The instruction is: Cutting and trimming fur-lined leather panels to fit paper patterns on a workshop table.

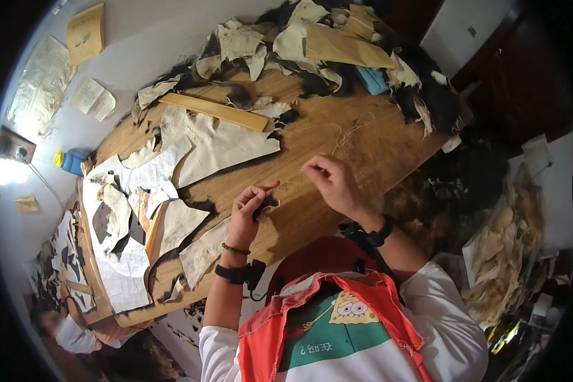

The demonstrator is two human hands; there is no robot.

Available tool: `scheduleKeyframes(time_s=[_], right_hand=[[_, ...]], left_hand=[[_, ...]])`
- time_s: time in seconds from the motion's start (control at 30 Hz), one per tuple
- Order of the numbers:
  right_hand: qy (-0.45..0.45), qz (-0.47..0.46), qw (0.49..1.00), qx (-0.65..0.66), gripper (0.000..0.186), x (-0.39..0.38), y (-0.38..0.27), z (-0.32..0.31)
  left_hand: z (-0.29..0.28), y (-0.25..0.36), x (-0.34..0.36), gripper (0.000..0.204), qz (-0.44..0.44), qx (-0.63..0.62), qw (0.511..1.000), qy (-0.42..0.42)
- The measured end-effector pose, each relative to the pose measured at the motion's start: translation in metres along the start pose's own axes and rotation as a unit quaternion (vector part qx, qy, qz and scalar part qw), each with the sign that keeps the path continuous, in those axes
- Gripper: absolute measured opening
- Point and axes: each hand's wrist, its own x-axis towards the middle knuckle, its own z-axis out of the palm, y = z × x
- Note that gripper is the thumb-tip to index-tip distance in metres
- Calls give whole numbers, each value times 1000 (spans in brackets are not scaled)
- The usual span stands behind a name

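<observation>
My left hand (pixel 249 213) pinches a small dark scrap of fur (pixel 265 205) just above the wooden table (pixel 369 149). My right hand (pixel 332 183) is raised a little to the right of it, fingers closed on a thin pale thread (pixel 345 135) that loops away across the table top. The two hands are a short gap apart. Both wrists carry dark bands.
Pale hide pieces (pixel 219 143) with dark fur edges cover the table's left and far side. A long wooden ruler (pixel 213 111) lies among them, a tan envelope (pixel 344 48) and a blue object (pixel 372 79) farther back. Fur heaps (pixel 503 254) fill the right; another person (pixel 70 331) sits at lower left.
</observation>
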Motion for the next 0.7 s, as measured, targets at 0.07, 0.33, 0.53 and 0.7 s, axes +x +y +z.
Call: scheduleKeyframes(time_s=[0.07, 0.33, 0.53, 0.7], right_hand=[[-39, 19, 996, 77, 10, -5, 6, 19], [13, 1, 992, -128, 16, -25, 37, 56], [-99, 76, 957, -261, 26, 18, 37, 82], [-131, 27, 920, -368, 19, 20, 72, 108]], left_hand=[[-3, -5, -2, 12, 28, 27, 999, -33], [-24, -36, -20, 10, 62, 42, 996, 54], [-9, -45, -34, 9, 89, 265, 960, 25], [8, -31, -40, 11, 118, 421, 899, -30]])
